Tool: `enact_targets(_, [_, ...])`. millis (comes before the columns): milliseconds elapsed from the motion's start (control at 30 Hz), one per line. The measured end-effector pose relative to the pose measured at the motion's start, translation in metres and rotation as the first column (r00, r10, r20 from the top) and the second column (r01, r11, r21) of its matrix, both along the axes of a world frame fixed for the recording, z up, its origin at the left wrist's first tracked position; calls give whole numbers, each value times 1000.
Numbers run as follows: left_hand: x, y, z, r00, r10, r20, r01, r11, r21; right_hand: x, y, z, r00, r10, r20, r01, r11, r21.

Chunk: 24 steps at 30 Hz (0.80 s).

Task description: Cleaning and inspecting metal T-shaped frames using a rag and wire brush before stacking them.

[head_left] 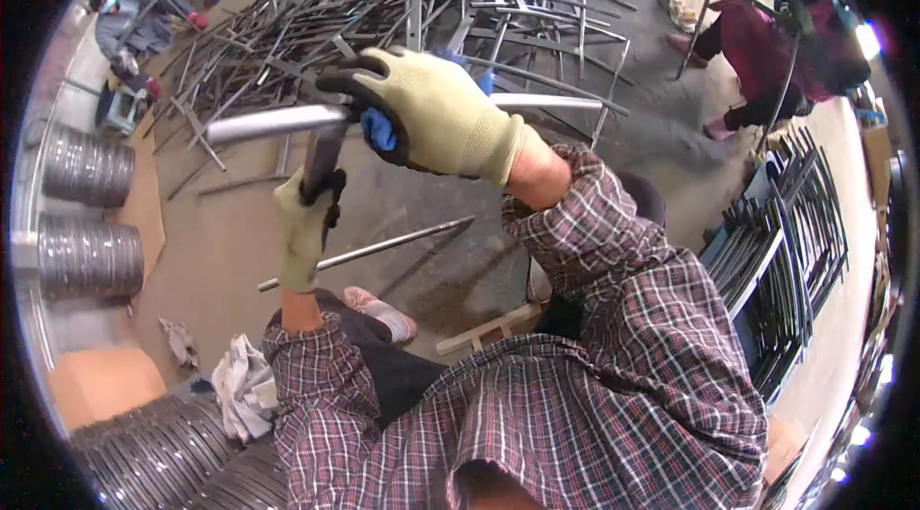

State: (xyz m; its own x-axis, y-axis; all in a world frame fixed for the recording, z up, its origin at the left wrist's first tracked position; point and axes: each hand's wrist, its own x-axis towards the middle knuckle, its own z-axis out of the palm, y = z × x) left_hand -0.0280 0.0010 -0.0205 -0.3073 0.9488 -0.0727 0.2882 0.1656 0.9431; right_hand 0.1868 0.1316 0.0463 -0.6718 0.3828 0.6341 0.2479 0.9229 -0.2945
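Both of my hands wear cream gloves with dark palms. My right hand (436,112) is closed over a long silver metal bar (278,122), which runs crosswise in front of me. A crumpled blue cloth (380,129) is bunched between its fingers and the bar. Lower and to the left, my left hand (305,227) is wrapped round a dark flat metal piece (326,150) that slants up to the underside of the silver bar. Whether the two pieces are joined is hidden by my right hand. Another thin metal rod (383,246) lies below my hands.
A large tangled heap of metal frames and bars (402,2) covers the floor ahead. Coiled dark bundles (91,256) stand at left, and a grey rag (244,385) lies near my left elbow. Stacked dark frames (786,242) are at right. Other people sit far left (144,26) and right (786,50).
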Motion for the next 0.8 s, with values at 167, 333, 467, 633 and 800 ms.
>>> enact_targets(167, [-4,4,-11,993,-117,12,112,975,189,79,36,-31,983,147,109,-76,870,-488])
enact_targets(333, [-36,-2,-25,996,-91,3,88,969,233,159,76,-104,960,-31,277,138,917,-375])
enact_targets(467, [-34,2,-24,987,-153,52,133,952,277,232,110,-158,891,-198,409,361,856,-370])
enact_targets(633, [-37,8,-20,983,-123,137,87,966,243,244,129,-180,903,-239,357,366,864,-347])
enact_targets(800, [-39,10,-28,985,-88,150,47,965,259,263,131,-188,901,-265,343,408,784,-467])
